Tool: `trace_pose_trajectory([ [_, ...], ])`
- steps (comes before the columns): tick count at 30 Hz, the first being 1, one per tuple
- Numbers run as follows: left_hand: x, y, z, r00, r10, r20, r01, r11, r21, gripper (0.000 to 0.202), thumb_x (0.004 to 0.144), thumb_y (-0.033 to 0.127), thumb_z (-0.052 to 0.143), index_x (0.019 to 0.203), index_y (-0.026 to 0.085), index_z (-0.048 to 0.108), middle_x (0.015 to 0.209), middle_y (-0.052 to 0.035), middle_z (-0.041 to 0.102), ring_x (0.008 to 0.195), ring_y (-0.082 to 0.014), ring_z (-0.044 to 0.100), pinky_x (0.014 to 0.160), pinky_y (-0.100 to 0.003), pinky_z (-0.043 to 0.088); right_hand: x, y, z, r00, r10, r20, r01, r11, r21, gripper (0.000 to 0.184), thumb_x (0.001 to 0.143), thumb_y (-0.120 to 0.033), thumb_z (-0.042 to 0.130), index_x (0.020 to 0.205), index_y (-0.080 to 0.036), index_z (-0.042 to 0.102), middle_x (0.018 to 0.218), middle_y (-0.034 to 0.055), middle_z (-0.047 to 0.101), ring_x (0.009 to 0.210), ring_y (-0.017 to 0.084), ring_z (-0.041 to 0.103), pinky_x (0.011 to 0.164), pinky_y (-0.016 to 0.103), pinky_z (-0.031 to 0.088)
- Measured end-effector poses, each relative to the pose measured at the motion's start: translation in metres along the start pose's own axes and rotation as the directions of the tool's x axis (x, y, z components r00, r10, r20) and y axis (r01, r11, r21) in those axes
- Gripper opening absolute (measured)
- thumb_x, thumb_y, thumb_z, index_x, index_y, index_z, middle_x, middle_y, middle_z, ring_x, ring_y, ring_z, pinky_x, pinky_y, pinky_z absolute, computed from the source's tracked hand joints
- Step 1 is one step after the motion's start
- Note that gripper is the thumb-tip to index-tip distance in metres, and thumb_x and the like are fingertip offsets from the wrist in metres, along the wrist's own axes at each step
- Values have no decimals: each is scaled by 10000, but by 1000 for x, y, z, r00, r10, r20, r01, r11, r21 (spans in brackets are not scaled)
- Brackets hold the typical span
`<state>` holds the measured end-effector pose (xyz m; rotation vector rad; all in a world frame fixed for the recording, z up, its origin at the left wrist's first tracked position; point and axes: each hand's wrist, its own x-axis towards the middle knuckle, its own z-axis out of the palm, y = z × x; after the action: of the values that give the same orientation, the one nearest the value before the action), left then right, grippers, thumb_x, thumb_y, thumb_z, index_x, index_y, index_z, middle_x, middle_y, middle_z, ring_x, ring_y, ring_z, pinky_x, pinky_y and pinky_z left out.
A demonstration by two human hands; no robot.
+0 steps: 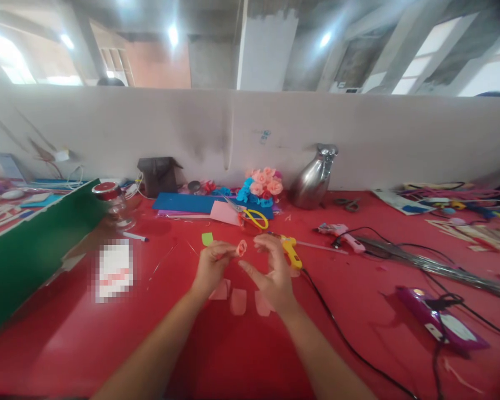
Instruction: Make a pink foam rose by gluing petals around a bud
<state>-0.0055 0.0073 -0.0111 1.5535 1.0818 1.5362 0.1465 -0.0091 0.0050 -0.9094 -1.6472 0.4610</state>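
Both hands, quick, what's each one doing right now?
Left hand: closed, holding the small pink flower at its fingertips.
Right hand: open, seems to hold nothing, fingers curved beside it.

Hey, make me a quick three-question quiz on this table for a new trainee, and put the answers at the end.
1. Which hand holds the small pink flower?
2. True or false: a purple power strip lies on the right side of the red table.
3. What colour is the glue gun nearest the right hand?
A) yellow
B) green
C) black

Key:
1. The left hand
2. True
3. A
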Motion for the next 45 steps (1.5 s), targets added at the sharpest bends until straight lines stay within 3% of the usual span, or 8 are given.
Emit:
trace_pose_trajectory([
  [3,-1,-9,0,998,56,-14,-54,991,123,148,715,171,629,742,263,742,697,-37,692,701,-185,574,690,-308,435,0,-2,-3,992,-123,-27,119,986,-116,295,761,-233,649,1025,-272,522,1117,68,477,1072,231,483,920,437,412],
  [8,-1,-12,-1,998,61,35,-68,951,301,161,749,158,595,767,235,735,704,-32,695,703,-165,585,676,-283,444,-1,0,-3,981,-196,15,195,959,-207,170,772,-203,633,923,-262,581,1104,53,449,971,202,510,861,410,453],
  [16,-1,-8,-2,987,138,87,-162,881,444,159,774,163,585,791,226,730,710,-31,694,690,-154,589,681,-287,427,-2,3,-2,972,-232,33,230,915,-330,138,772,-197,625,896,-250,594,1059,58,476,966,209,505,849,402,456],
  [24,-3,-8,-1,984,119,131,-172,814,555,106,763,220,615,802,226,714,753,-35,692,728,-172,581,720,-317,381,-1,5,0,973,-228,14,216,898,-383,105,780,-191,610,877,-229,608,1006,62,507,944,203,507,812,377,458],
  [32,-4,-6,-1,980,136,143,-194,808,557,114,776,222,595,763,221,709,755,-40,686,746,-177,578,750,-333,368,-1,6,-1,958,-278,67,280,867,-413,147,787,-192,598,927,-236,612,1002,69,523,938,211,520,822,404,452],
  [38,1,-4,-4,961,-20,276,-63,955,291,78,715,154,633,755,194,687,787,-37,687,765,-160,597,740,-279,439,-1,8,0,972,-232,34,228,899,-375,115,802,-188,577,904,-227,611,951,57,541,887,192,535,805,377,460],
  [41,2,-2,-5,940,-74,334,1,977,213,60,717,202,641,757,186,683,791,-37,684,779,-158,606,751,-268,450,-2,8,0,971,-236,30,231,902,-364,103,801,-171,580,888,-220,606,938,55,539,888,186,532,809,365,462],
  [45,2,-2,-4,962,-37,270,-35,966,257,64,731,207,631,748,185,689,745,-35,681,730,-154,597,718,-270,441,-2,5,1,969,-243,38,240,906,-348,129,801,-164,579,913,-223,604,936,55,534,890,185,529,801,365,469],
])
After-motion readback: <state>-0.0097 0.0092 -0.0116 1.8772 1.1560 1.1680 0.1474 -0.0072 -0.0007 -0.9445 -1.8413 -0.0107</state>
